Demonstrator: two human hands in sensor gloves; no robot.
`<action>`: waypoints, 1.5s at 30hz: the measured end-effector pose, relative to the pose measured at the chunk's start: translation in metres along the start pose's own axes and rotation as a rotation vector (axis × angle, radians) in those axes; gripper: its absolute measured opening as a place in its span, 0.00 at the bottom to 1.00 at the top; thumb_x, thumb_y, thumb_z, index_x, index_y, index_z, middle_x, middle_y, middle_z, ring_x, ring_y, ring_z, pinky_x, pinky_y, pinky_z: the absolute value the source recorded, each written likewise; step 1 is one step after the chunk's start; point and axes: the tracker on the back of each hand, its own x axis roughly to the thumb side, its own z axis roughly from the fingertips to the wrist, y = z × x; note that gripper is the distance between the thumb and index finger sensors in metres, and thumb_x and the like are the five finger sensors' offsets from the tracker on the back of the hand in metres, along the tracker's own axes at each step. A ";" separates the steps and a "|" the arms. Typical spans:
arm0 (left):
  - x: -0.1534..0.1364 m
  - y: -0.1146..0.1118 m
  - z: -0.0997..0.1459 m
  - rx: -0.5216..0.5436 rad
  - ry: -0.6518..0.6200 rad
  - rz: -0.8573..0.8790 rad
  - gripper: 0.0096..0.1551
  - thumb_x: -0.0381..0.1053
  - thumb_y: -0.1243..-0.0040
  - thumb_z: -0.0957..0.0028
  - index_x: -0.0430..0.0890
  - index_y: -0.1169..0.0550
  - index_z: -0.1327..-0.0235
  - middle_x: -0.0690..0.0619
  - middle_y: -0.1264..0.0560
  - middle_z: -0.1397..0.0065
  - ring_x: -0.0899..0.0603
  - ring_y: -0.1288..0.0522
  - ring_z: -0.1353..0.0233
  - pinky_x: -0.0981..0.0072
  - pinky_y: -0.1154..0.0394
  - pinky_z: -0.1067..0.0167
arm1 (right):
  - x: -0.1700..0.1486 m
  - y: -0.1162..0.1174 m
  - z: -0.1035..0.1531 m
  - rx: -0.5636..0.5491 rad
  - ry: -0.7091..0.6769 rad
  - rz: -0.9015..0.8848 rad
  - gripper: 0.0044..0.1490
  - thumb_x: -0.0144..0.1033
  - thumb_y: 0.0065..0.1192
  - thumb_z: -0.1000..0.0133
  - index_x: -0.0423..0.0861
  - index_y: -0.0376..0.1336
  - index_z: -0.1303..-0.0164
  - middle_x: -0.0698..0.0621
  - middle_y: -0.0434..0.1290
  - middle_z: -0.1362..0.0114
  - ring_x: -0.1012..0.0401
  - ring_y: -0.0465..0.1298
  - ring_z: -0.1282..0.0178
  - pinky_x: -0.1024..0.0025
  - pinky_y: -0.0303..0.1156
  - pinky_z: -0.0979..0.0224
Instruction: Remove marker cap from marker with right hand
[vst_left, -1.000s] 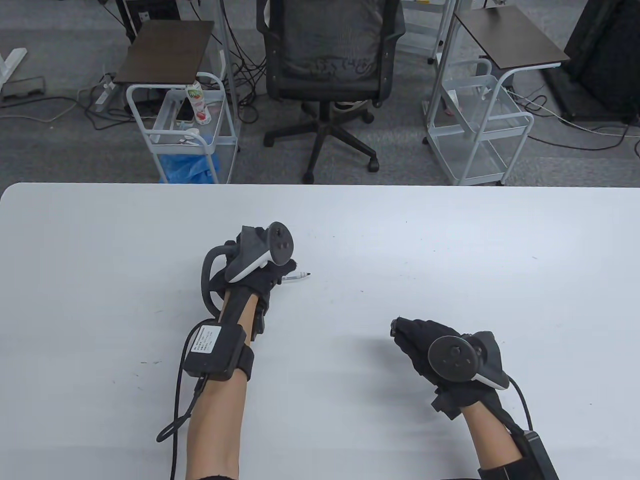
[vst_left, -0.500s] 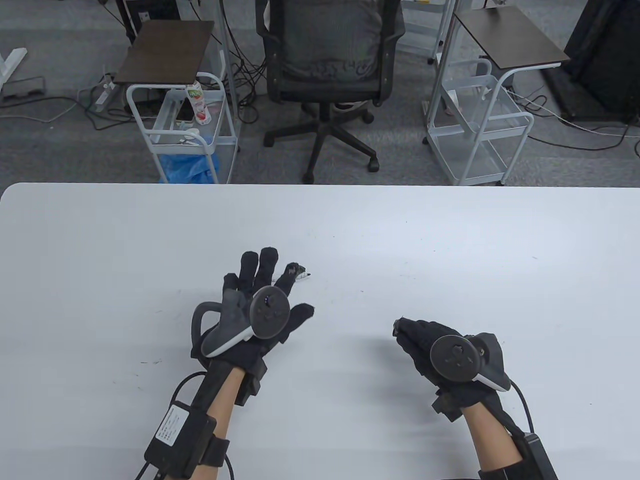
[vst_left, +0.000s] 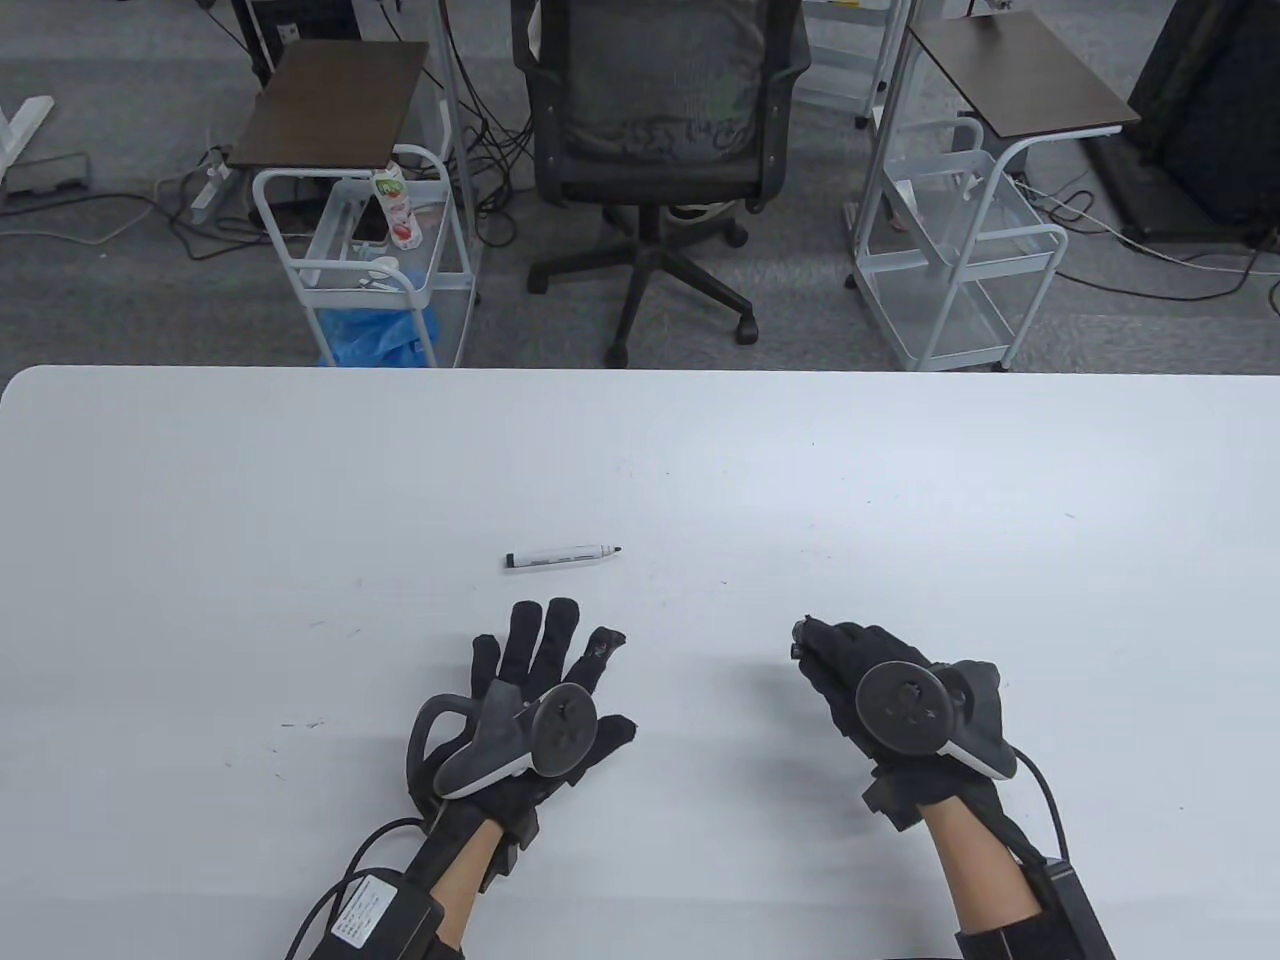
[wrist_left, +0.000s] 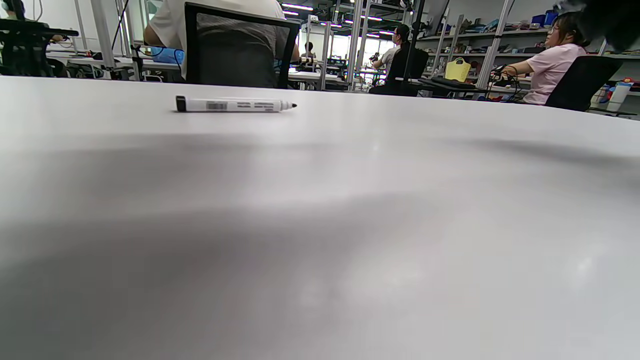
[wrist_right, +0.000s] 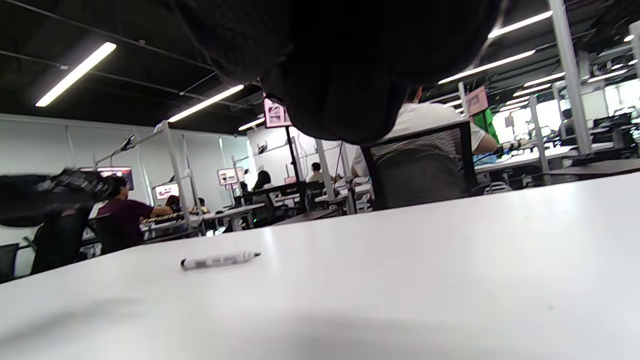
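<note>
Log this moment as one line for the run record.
marker: uncapped, lying on table, untouched | left hand: fingers spread, empty | right hand: curled; cap not visible

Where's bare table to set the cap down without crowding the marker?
Bare table runs right of the marker, beyond the right hand; the far strip along the table's edge and the left side are bare too. Tightest spot: between the marker and the left hand.

The slim white uncapped marker (vst_left: 562, 555) lies mid-tabletop (vst_left: 200, 480), tip toward the right edge. My left hand (vst_left: 545, 690) sits just nearer the near edge; my right hand (vst_left: 880, 690) is well apart, rightward.
</note>
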 end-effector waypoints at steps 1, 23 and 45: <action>0.001 0.000 0.001 -0.001 -0.006 -0.003 0.54 0.79 0.67 0.51 0.61 0.57 0.11 0.47 0.66 0.06 0.33 0.66 0.09 0.31 0.60 0.16 | -0.002 -0.006 -0.006 -0.027 0.016 0.004 0.29 0.38 0.57 0.39 0.47 0.65 0.26 0.47 0.75 0.29 0.54 0.76 0.37 0.62 0.74 0.39; -0.004 0.001 0.004 0.009 0.005 -0.004 0.53 0.78 0.66 0.51 0.62 0.56 0.11 0.47 0.66 0.07 0.33 0.67 0.10 0.31 0.62 0.16 | -0.076 0.080 -0.116 0.292 0.359 0.313 0.27 0.37 0.63 0.42 0.52 0.69 0.32 0.50 0.74 0.27 0.53 0.74 0.32 0.59 0.72 0.34; -0.009 0.003 0.006 0.000 0.015 -0.004 0.54 0.77 0.63 0.51 0.61 0.56 0.11 0.46 0.67 0.07 0.33 0.68 0.10 0.31 0.62 0.16 | -0.053 0.019 -0.103 0.268 0.321 0.443 0.40 0.43 0.65 0.44 0.51 0.59 0.19 0.46 0.64 0.14 0.49 0.67 0.21 0.50 0.67 0.25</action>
